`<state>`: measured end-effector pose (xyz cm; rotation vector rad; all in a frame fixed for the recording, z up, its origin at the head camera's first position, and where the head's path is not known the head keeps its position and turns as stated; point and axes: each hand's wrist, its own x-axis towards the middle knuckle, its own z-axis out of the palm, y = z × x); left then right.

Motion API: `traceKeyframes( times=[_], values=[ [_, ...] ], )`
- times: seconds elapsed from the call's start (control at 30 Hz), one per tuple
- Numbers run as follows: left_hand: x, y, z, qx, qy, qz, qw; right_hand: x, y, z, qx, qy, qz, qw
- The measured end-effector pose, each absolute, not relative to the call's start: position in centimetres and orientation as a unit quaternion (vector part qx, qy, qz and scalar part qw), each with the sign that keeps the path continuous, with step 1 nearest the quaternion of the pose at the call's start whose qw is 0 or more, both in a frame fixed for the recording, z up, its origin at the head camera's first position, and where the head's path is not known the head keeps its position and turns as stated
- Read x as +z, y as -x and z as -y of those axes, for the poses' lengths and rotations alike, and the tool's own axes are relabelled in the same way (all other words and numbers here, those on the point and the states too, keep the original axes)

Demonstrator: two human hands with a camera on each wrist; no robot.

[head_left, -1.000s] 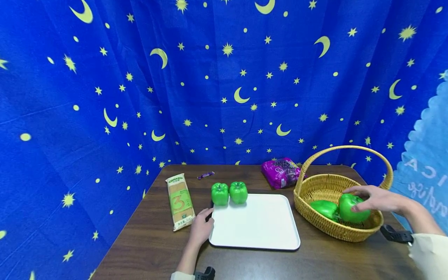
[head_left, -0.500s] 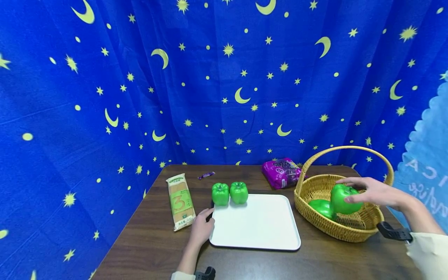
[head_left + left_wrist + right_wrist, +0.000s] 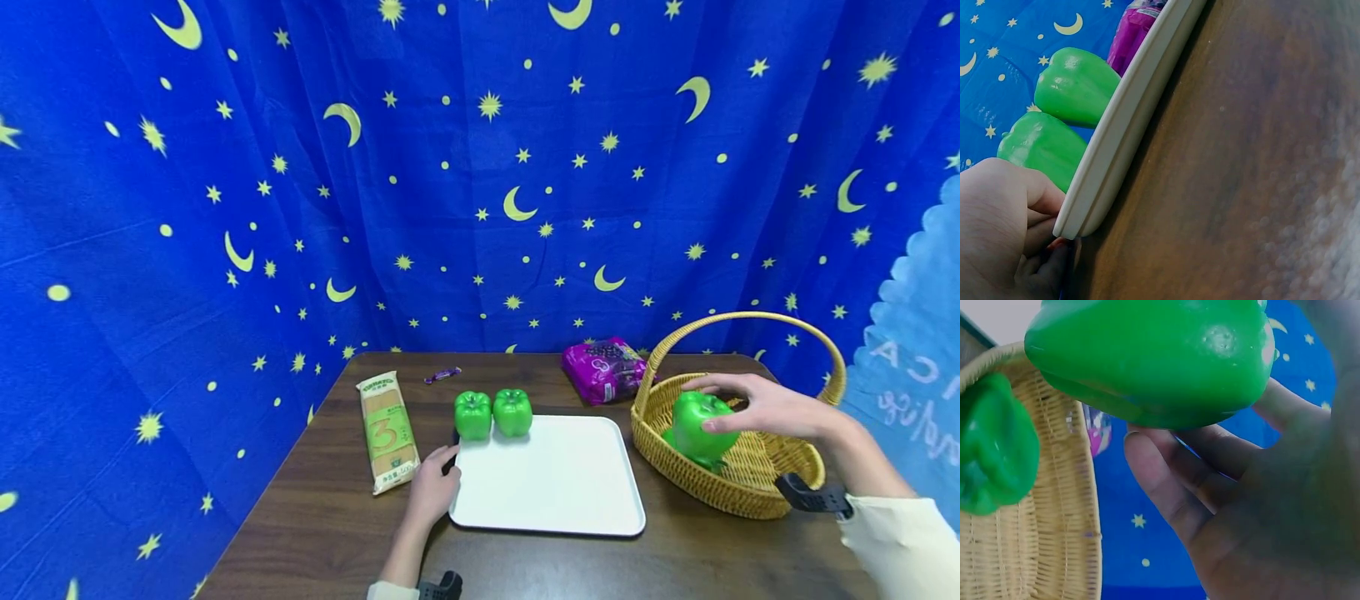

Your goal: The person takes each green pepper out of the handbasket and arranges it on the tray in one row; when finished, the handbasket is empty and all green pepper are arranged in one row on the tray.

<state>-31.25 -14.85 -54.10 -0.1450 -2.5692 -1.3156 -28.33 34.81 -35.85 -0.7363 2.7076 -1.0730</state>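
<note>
My right hand (image 3: 776, 408) holds a glossy green bell pepper (image 3: 696, 423) above the wicker basket (image 3: 757, 500), thumb on the near side and fingers on the far side. Another green bell pepper (image 3: 999, 450) lies in the basket, mostly hidden behind the held one in the head view. At the left edge of a white tray (image 3: 547, 483), my left hand (image 3: 431, 487) grips the rim, with fingers tucked beneath it in the left wrist view. Two more green bell peppers, a left one (image 3: 472, 417) and a right one (image 3: 512, 413), stand upright side by side at the tray's back left corner.
A pack of noodles (image 3: 387, 433) lies left of the tray. Behind are a small purple-wrapped candy (image 3: 442, 376) and a purple bag (image 3: 604, 370) near the basket. The basket's tall arched handle (image 3: 738, 316) rises over it. A blue patterned curtain (image 3: 480, 250) hangs behind the table.
My right hand has lifted the bell pepper from the basket's right part and carried it left, over the other pepper. My left hand and the tray stay in place.
</note>
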Motion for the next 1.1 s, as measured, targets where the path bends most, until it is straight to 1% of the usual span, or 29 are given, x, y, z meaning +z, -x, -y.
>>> traceKeyframes(
  times=[0.5,0.6,0.83,1.1],
  values=[
    [-54.0,31.2,14.9,-0.440,0.052,0.887,0.128,-37.3,30.2,-29.6,-0.336,0.256,-0.904,0.071],
    [-54.0,31.2,14.8,-0.443,0.049,0.886,0.128,-38.3,30.7,-28.1,-0.328,0.248,-0.908,0.078],
    [-54.5,31.4,14.8,-0.442,0.045,0.888,0.123,-41.6,31.8,-25.3,-0.342,0.247,-0.899,0.115],
    [-54.4,31.4,14.9,-0.447,0.044,0.884,0.128,-43.8,32.5,-23.0,-0.302,0.259,-0.912,0.102]
  ],
)
